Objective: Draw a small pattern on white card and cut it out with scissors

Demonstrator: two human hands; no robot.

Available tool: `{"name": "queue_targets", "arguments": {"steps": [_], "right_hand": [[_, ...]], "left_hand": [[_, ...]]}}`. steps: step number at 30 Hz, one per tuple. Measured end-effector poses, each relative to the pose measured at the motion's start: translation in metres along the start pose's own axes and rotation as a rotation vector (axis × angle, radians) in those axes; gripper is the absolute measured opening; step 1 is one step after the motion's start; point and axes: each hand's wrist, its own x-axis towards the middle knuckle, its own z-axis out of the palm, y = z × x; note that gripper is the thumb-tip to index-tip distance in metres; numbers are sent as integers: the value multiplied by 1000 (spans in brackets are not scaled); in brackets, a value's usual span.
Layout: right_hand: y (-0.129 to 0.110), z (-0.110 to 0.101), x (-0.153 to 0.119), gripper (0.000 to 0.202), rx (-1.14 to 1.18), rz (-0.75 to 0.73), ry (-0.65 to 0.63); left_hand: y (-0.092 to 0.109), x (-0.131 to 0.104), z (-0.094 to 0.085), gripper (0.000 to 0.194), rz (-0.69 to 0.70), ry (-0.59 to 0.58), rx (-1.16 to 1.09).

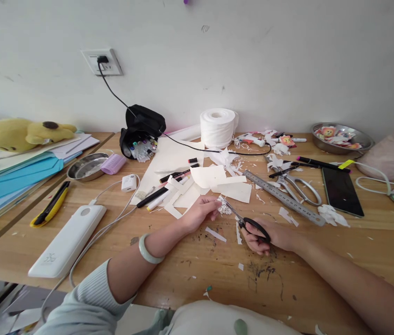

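Note:
Between the fingertips of my left hand [202, 213] is a small piece of white paper [223, 205] with black line drawing on it. My right hand [261, 238] grips black-handled scissors [257, 229], its fingers through the loops. The scissors' blades point up and left and meet the drawn paper's right side; whether they are fully closed on it I cannot tell. Below my hands lie narrow white paper strips [215, 234] on the wooden table [183, 274]. Just beyond my left hand are larger cut sheets of white paper [208, 177].
A steel ruler [283, 197], larger metal scissors [303, 190] and a dark phone [342, 191] lie to the right. At left are a power bank [67, 239], a yellow utility knife [50, 204] and a metal dish [85, 167]. A tissue roll [217, 129] and marker case [141, 132] stand behind.

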Motion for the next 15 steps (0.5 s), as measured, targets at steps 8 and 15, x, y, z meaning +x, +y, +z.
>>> {"name": "queue_targets", "arguments": {"steps": [8,15], "right_hand": [[0,0,0,59,-33,-16,3],[-3,2,-2,56,-25,7,1]], "left_hand": [[-1,3,-1,27,38,91,-62],[1,2,-2,31,30,72,-18]]}}
